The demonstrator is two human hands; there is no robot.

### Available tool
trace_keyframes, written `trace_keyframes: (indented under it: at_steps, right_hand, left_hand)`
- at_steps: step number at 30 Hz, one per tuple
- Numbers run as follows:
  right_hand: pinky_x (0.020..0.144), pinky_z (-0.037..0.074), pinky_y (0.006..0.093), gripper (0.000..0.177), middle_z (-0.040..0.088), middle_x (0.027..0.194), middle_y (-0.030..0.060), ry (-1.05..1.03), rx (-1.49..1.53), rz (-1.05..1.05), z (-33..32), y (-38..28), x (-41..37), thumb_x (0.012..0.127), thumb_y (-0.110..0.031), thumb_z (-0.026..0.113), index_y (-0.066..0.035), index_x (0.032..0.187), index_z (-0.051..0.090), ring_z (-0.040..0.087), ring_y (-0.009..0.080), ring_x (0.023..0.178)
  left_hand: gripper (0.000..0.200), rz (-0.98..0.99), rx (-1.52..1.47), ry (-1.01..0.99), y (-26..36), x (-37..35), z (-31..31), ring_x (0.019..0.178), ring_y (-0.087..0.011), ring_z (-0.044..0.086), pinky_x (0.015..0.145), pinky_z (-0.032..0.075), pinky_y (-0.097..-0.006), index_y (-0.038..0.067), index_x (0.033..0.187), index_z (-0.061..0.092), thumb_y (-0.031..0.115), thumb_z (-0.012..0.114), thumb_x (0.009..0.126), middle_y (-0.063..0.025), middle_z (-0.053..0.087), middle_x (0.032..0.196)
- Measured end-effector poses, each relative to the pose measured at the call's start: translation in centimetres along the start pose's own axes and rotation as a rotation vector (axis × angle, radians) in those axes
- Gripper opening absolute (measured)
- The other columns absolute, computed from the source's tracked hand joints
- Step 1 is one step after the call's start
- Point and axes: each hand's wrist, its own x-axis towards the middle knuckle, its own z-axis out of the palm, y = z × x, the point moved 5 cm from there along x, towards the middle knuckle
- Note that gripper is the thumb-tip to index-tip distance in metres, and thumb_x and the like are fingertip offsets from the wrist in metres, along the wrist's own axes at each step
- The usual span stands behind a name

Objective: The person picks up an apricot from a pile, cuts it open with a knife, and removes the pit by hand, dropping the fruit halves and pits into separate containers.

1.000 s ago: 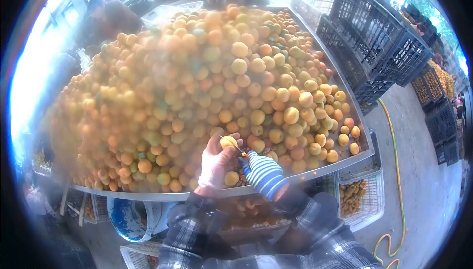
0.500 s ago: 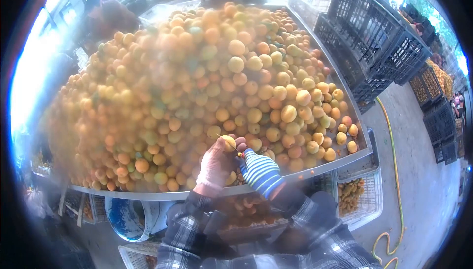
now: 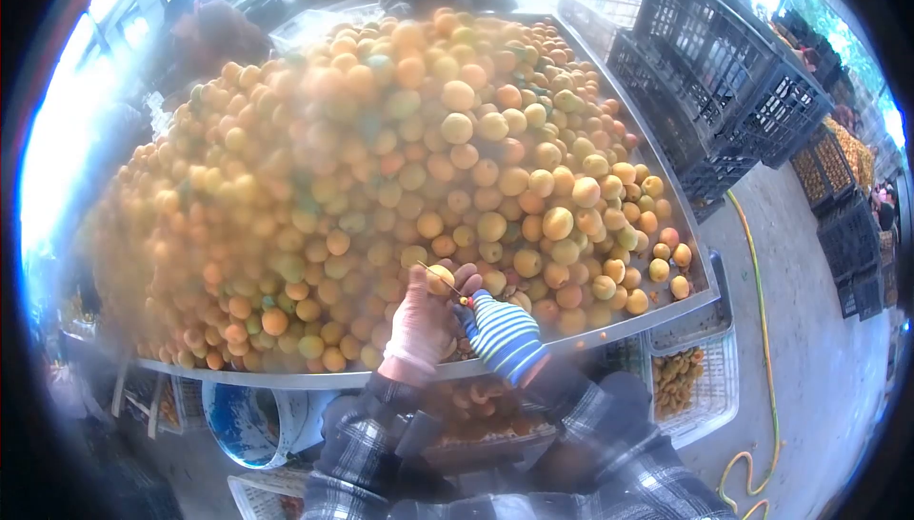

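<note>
My left hand (image 3: 417, 328), in a pale glove, is closed round a yellow-orange apricot (image 3: 440, 280) near the table's front edge. My right hand (image 3: 507, 331), in a blue-and-white striped glove, grips a thin tool (image 3: 465, 301) with a small red and yellow piece on it. The tool's slender tip reaches across the apricot toward my left thumb. Most of its handle is hidden in my fingers. Around and beyond both hands lies a large heap of apricots (image 3: 557, 224), heaped on a metal-rimmed table (image 3: 609, 331).
Dark plastic crates (image 3: 709, 63) are stacked at the right. Below the table stand a white crate (image 3: 719, 391) holding small brownish pieces and a blue-and-white bucket (image 3: 228, 425). A yellow hose (image 3: 766, 330) runs along the floor. A person (image 3: 219, 34) is at the far left.
The apricot in my left hand has turned or shifted slightly, and the fingers round it have moved a little. My right hand stays almost in place with the tool.
</note>
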Motion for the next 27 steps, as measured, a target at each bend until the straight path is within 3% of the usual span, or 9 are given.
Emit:
trace_keyframes:
  at_steps: [6,11,14,16,20,22,23,25,27]
  right_hand:
    - [0.061,0.051,0.0484,0.027,0.065,0.069,0.0215,-0.082,0.003,0.027,-0.1,-0.5,-0.1,0.091,-0.027,0.054,0.0,0.097,0.056,0.066,0.0376,0.067]
    - [0.062,0.05,0.049,0.026,0.065,0.072,0.0229,-0.098,0.064,0.024,0.9,-0.3,0.0,0.092,-0.026,0.052,-0.001,0.096,0.058,0.066,0.039,0.071]
    - [0.061,0.049,0.0479,0.029,0.064,0.073,0.0243,-0.007,0.453,-0.031,3.7,1.2,0.3,0.096,-0.029,0.05,-0.002,0.093,0.06,0.065,0.0385,0.069]
    - [0.055,0.048,0.0419,0.035,0.062,0.067,0.0184,-0.112,0.906,0.02,5.2,1.5,0.3,0.098,-0.033,0.048,-0.001,0.09,0.061,0.063,0.0321,0.062]
    - [0.05,0.046,0.035,0.034,0.057,0.062,0.0102,-0.077,0.839,-0.191,3.6,0.4,-0.4,0.099,-0.031,0.047,0.0,0.095,0.06,0.06,0.0242,0.058]
    - [0.048,0.045,0.0309,0.033,0.051,0.06,0.0053,-0.521,1.373,0.47,3.3,0.2,-1.6,0.1,-0.03,0.046,0.0,0.096,0.059,0.058,0.0202,0.058]
    - [0.048,0.045,0.0309,0.033,0.051,0.06,0.0053,-0.522,1.375,0.469,3.5,0.5,-1.6,0.1,-0.03,0.046,0.0,0.096,0.059,0.058,0.0202,0.058]
    - [0.05,0.046,0.0334,0.031,0.055,0.061,0.0094,-0.08,0.811,-0.302,1.6,-0.2,-0.6,0.099,-0.029,0.046,-0.001,0.095,0.058,0.058,0.0235,0.054]
    - [0.053,0.05,0.0399,0.031,0.06,0.062,0.0158,-0.087,0.952,-0.118,2.0,0.4,-0.1,0.097,-0.031,0.049,0.0,0.094,0.057,0.061,0.0311,0.055]
  left_hand:
    - [0.061,0.264,0.452,0.037,1.7,-0.8,0.8,0.108,-0.0279,0.061,0.089,0.052,-0.0386,-0.002,0.131,0.044,0.035,0.068,0.089,-0.0214,0.057,0.124]
    - [0.053,0.393,0.698,0.054,2.4,-1.4,1.9,0.105,-0.0258,0.063,0.089,0.052,-0.0331,-0.006,0.131,0.042,0.015,0.067,0.089,-0.0208,0.059,0.121]
    - [0.05,0.416,0.762,0.006,2.4,-1.1,1.6,0.103,-0.0249,0.064,0.088,0.053,-0.0315,-0.006,0.13,0.042,0.011,0.064,0.089,-0.0198,0.06,0.118]
    - [0.047,0.399,0.766,0.021,2.5,-1.2,1.9,0.101,-0.0243,0.064,0.087,0.053,-0.031,-0.005,0.129,0.043,0.01,0.064,0.089,-0.0193,0.06,0.117]
    - [0.043,0.346,0.822,0.087,2.4,-1.3,1.7,0.1,-0.0221,0.064,0.084,0.054,-0.0317,-0.001,0.127,0.043,0.004,0.059,0.087,-0.0185,0.06,0.117]
    - [0.045,0.362,0.831,0.073,2.3,-1.3,1.9,0.1,-0.0218,0.064,0.083,0.054,-0.0311,-0.001,0.127,0.041,0.004,0.059,0.087,-0.0188,0.059,0.118]
    - [0.047,0.379,0.84,0.062,2.3,-1.3,2.0,0.099,-0.0216,0.063,0.081,0.055,-0.0306,0.0,0.128,0.039,0.004,0.06,0.086,-0.0191,0.059,0.119]
    - [0.054,0.389,0.827,0.012,2.4,-1.1,2.2,0.1,-0.0214,0.063,0.081,0.054,-0.0297,0.001,0.133,0.034,0.002,0.06,0.085,-0.0195,0.058,0.12]
    - [0.061,0.4,0.809,-0.037,2.7,-0.9,2.6,0.101,-0.0212,0.062,0.08,0.054,-0.0289,0.002,0.138,0.029,0.0,0.06,0.085,-0.02,0.057,0.122]
